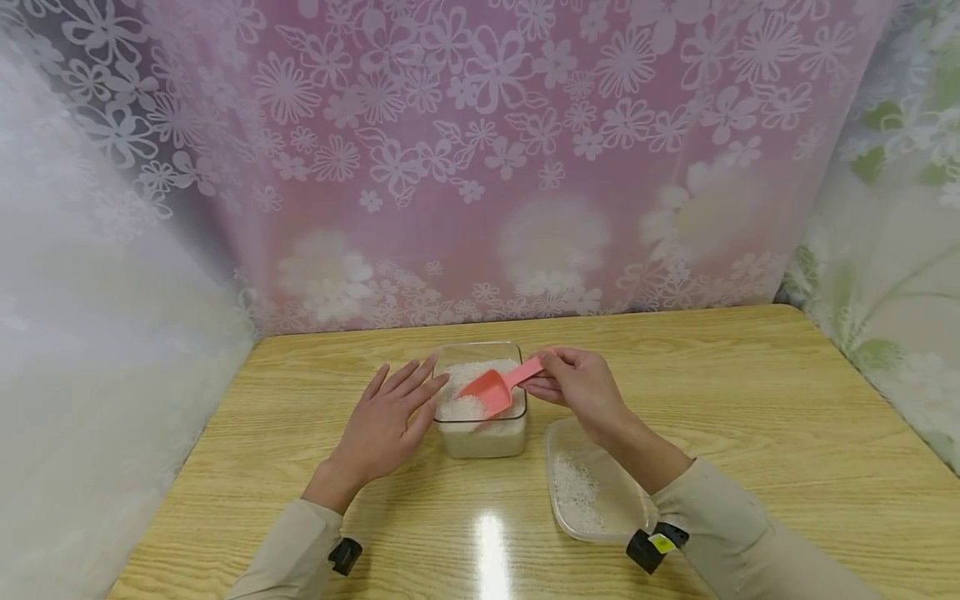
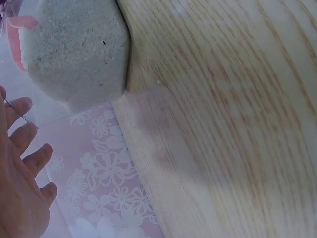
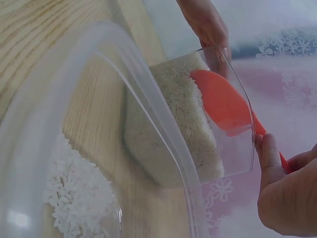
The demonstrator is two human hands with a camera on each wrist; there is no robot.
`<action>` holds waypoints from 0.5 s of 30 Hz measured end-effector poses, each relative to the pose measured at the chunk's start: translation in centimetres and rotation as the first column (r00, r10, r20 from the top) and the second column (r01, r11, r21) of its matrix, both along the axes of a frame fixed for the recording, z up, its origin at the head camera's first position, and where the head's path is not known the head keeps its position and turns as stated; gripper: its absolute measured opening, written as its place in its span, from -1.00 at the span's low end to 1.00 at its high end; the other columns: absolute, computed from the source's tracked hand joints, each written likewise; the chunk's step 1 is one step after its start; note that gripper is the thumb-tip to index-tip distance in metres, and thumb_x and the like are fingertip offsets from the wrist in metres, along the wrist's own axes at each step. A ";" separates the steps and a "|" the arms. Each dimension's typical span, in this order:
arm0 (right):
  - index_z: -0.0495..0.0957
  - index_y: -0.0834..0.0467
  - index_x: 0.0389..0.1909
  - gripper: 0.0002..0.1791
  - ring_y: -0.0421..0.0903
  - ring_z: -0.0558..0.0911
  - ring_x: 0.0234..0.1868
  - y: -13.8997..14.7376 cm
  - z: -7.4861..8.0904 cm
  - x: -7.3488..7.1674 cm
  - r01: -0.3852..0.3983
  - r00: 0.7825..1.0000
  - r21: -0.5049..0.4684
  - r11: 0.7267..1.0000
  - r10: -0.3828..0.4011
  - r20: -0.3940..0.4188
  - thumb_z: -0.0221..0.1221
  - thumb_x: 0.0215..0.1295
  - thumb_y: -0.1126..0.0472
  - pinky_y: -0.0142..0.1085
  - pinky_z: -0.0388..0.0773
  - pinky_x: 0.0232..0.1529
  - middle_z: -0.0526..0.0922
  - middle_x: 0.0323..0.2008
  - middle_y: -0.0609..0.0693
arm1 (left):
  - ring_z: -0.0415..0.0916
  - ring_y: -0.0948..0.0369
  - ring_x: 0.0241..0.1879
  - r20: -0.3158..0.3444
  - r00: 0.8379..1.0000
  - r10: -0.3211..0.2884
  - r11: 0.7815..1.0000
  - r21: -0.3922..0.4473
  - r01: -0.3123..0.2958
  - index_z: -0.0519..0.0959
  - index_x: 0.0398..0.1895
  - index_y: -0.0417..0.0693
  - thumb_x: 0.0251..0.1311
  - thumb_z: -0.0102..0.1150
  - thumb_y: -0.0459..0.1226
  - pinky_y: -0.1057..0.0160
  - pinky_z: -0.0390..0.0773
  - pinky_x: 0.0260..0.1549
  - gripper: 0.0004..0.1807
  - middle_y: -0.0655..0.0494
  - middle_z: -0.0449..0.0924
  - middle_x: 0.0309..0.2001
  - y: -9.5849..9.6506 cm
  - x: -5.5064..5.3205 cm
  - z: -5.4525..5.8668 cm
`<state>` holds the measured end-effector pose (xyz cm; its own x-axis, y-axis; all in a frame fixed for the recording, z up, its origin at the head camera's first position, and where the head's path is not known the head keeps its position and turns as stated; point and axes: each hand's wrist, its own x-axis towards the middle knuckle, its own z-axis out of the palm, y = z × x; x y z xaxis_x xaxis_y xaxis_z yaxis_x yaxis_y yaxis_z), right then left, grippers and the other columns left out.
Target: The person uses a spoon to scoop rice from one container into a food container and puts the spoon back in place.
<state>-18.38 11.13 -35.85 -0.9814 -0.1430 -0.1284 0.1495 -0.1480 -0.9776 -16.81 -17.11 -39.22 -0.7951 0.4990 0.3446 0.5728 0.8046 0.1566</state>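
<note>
A clear square container (image 1: 483,442) stands on the table, filled well up with white rice (image 3: 183,109). My right hand (image 1: 581,387) pinches the handle of a pink scoop (image 1: 491,390), whose bowl dips into the rice inside the container. In the right wrist view the scoop (image 3: 223,101) shows through the clear wall, with thumb and fingers around its handle. My left hand (image 1: 390,421) has its fingers extended and touches the container's left rim. In the left wrist view those fingers of the left hand (image 2: 25,163) lie slightly bent at the rim.
A translucent plastic tub (image 1: 558,508) with a little rice (image 1: 577,492) in it stands to the right and nearer, beneath my right forearm. The wooden table (image 1: 360,533) meets a pink flowered curtain (image 1: 480,208) at its back edge.
</note>
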 end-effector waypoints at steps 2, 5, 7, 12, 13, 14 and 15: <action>0.42 0.47 0.13 -0.60 -0.05 0.71 -0.24 0.1 0.0 0.0 0.000 1.000 -0.019 1.000 0.000 0.005 -0.01 0.48 0.23 -0.25 0.59 -0.13 0.67 -0.21 0.24 | 0.07 0.11 0.40 0.001 1.000 0.001 1.000 -0.001 -0.001 0.34 0.38 0.18 0.46 -0.17 -0.07 -0.05 -0.10 0.36 -0.54 0.15 0.11 0.44 0.0 0.0 0.0; 0.39 0.48 0.15 -0.60 -0.07 0.71 -0.24 0.3 -0.1 0.1 0.005 1.000 -0.045 0.999 -0.005 0.015 -0.03 0.49 0.24 -0.26 0.59 -0.12 0.67 -0.21 0.23 | 0.07 0.11 0.40 0.001 1.000 0.002 1.000 -0.004 -0.002 0.34 0.39 0.18 0.47 -0.20 -0.06 -0.05 -0.11 0.36 -0.54 0.16 0.11 0.44 0.0 0.0 0.0; 0.37 0.49 0.16 -0.59 -0.08 0.71 -0.25 0.5 -0.2 0.1 0.009 1.000 -0.066 0.998 -0.008 0.025 -0.03 0.49 0.24 -0.27 0.59 -0.12 0.67 -0.21 0.22 | 0.06 0.11 0.40 -0.001 1.000 0.002 1.000 -0.004 -0.002 0.34 0.39 0.19 0.47 -0.21 -0.05 -0.05 -0.11 0.37 -0.54 0.17 0.10 0.44 0.0 0.0 -0.1; 0.31 0.52 0.19 -0.57 -0.11 0.71 -0.25 1.0 -0.4 0.2 0.008 0.999 -0.136 0.991 0.000 0.054 -0.06 0.51 0.25 -0.29 0.57 -0.10 0.68 -0.21 0.18 | 0.06 0.10 0.40 -0.004 1.000 -0.005 1.000 0.009 0.005 0.35 0.38 0.18 0.47 -0.19 -0.06 -0.06 -0.12 0.36 -0.54 0.17 0.11 0.44 0.0 -0.1 -0.2; 0.31 0.52 0.20 -0.57 -0.11 0.71 -0.25 1.1 -0.4 0.2 0.010 0.998 -0.152 0.988 -0.001 0.063 -0.07 0.51 0.26 -0.30 0.57 -0.09 0.68 -0.22 0.17 | 0.06 0.10 0.41 -0.005 1.000 -0.006 1.000 0.011 0.006 0.35 0.38 0.18 0.47 -0.19 -0.07 -0.06 -0.12 0.36 -0.54 0.17 0.11 0.44 0.0 -0.1 -0.2; 0.29 0.53 0.21 -0.56 -0.12 0.71 -0.24 1.2 -0.4 0.2 0.010 0.998 -0.167 0.986 0.001 0.068 -0.08 0.51 0.26 -0.30 0.57 -0.08 0.68 -0.22 0.16 | 0.05 0.10 0.41 -0.007 1.000 -0.007 1.000 0.011 0.007 0.35 0.38 0.18 0.47 -0.19 -0.07 -0.06 -0.12 0.36 -0.54 0.17 0.11 0.44 0.0 0.0 -0.2; 0.27 0.53 0.22 -0.56 -0.12 0.71 -0.23 1.3 -0.4 0.2 0.008 0.997 -0.182 0.983 0.005 0.074 -0.08 0.51 0.26 -0.30 0.56 -0.07 0.69 -0.22 0.15 | 0.05 0.10 0.41 -0.009 1.000 -0.007 1.000 0.010 0.007 0.35 0.38 0.18 0.47 -0.19 -0.07 -0.06 -0.12 0.36 -0.54 0.17 0.11 0.44 0.0 0.0 -0.2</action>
